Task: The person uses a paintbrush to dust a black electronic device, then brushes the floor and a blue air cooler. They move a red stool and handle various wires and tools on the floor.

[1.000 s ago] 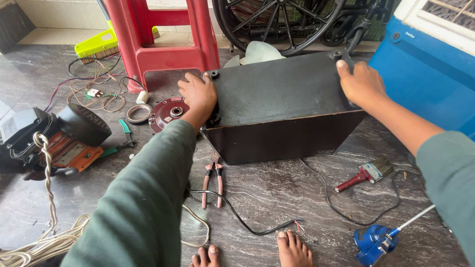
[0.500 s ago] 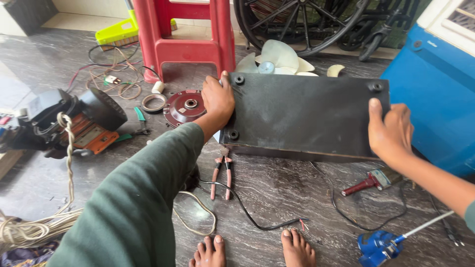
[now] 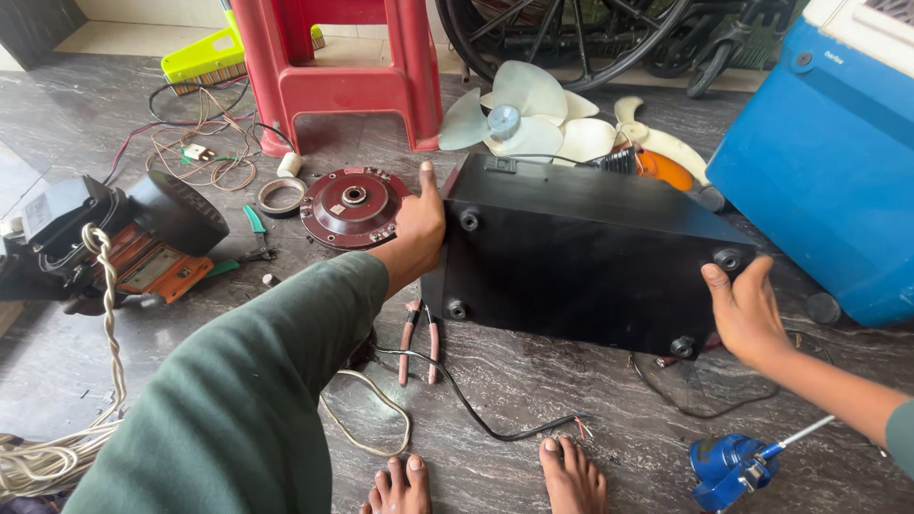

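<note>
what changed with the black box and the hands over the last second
The black box was tipped over: its underside with four round feet now faces up. The right hand slid from the far top corner to the near right end. The white fan blades behind the box came into sight. The left hand stayed gripping the left end; the pliers and red disc stayed put.
</note>
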Demonstrator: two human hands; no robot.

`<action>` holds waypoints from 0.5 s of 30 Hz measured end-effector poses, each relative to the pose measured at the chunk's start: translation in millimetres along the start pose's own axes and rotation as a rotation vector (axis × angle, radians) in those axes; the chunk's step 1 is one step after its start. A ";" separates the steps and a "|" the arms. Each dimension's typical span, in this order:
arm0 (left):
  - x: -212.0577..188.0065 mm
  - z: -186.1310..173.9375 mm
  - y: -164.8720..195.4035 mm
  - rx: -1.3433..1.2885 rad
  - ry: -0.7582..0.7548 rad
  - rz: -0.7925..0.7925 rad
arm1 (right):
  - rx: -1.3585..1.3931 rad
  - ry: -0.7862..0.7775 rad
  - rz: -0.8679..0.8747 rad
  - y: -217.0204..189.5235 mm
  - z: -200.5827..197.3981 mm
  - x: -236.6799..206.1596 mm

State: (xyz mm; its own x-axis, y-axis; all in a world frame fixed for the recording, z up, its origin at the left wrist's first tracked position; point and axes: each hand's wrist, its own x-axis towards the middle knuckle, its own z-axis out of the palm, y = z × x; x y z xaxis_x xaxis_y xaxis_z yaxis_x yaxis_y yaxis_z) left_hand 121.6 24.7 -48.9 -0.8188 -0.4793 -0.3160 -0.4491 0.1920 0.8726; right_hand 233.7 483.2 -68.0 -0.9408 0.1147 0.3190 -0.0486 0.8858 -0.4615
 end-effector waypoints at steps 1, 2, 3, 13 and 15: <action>0.1 3.1 -1.3 -0.001 -0.043 -0.017 | 0.007 -0.037 0.062 5.1 -1.3 0.9; 0.4 5.6 -2.1 -0.041 -0.085 -0.041 | 0.013 -0.075 0.126 9.4 -3.5 1.2; 0.5 7.7 -1.8 -0.084 -0.130 -0.071 | 0.021 -0.105 0.128 13.0 -6.6 2.0; -4.1 33.1 -0.1 0.150 -0.249 -0.003 | 0.040 -0.870 0.495 21.0 -30.9 84.5; -0.3 46.0 -8.2 0.193 -0.170 -0.076 | 0.066 -0.861 0.635 19.9 -30.8 97.2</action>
State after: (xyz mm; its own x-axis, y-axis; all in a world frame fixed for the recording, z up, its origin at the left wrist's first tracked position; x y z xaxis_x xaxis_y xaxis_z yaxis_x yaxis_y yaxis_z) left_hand 109.0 62.7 -73.1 -0.8214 -0.3505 -0.4500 -0.5579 0.3290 0.7619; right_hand 151.6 525.8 -20.7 -0.7191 0.1674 -0.6744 0.5395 0.7463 -0.3899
